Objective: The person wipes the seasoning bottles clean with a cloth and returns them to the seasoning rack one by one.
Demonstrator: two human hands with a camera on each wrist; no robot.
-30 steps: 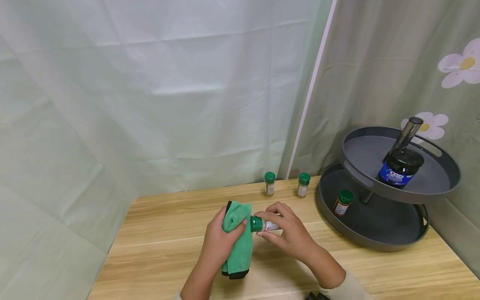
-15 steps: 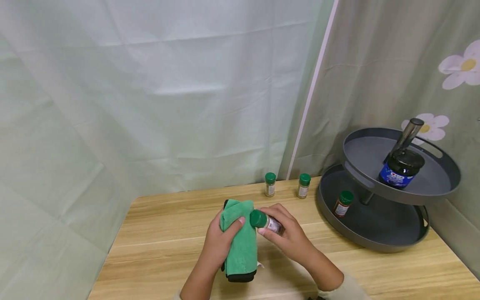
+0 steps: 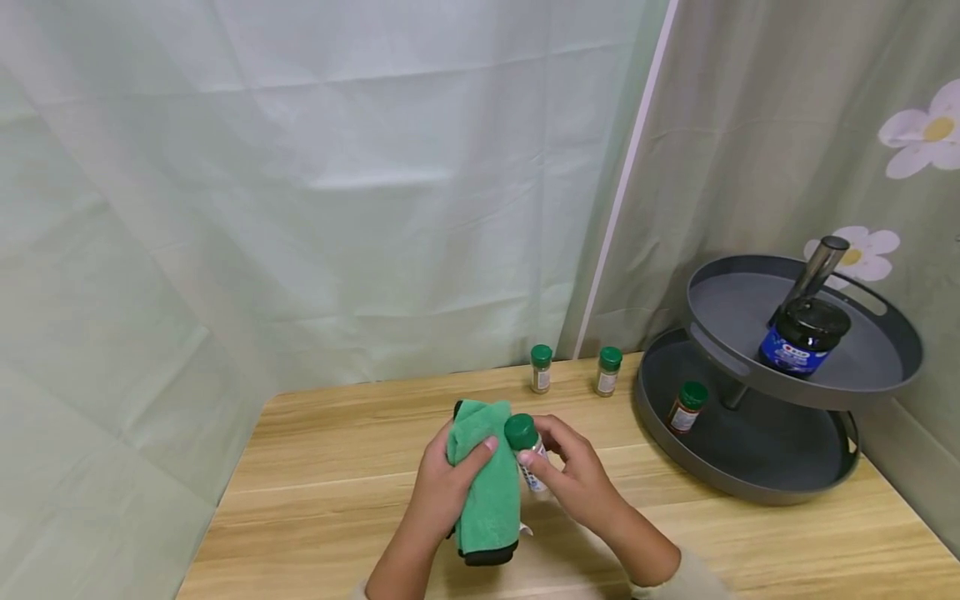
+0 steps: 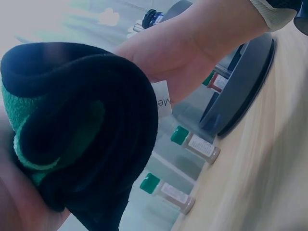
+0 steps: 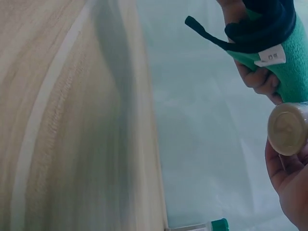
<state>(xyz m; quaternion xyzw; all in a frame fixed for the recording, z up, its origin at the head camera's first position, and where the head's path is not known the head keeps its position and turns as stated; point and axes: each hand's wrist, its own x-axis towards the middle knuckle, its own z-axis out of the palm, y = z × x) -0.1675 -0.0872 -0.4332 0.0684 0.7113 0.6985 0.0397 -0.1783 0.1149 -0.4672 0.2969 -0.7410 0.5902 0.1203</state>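
A person's two bare hands meet over a wooden table (image 3: 330, 475), well to the left of a dark grey two-tier tray (image 3: 723, 296), which serves as the landmark here. The left hand (image 3: 450, 475), the farther of the two from the tray, grips a folded green cloth (image 3: 489, 500) with black edging, its thumb pressed across the front. A small white tag (image 5: 273, 56) sticks out from the cloth. The right hand (image 3: 573, 467), on the side nearer the tray, holds a small spice bottle (image 3: 534, 473) between thumb and curled fingers. The bottle is tilted, green cap up, to the left of the tray and right beside the cloth — whether the two touch is hard to tell. Left of the tray, toward the back edge of the table, two more green-capped bottles stand upright, a nearer bottle (image 3: 607, 372) and a farther bottle (image 3: 541, 369). On the tray's lower level sits a red-labelled bottle (image 3: 686, 408), also green-capped; on its upper level, beside the post (image 3: 817, 271), is a dark jar (image 3: 802, 337) with a blue label. Behind the tray hangs a curtain (image 3: 750, 150) — printed with pale flowers.
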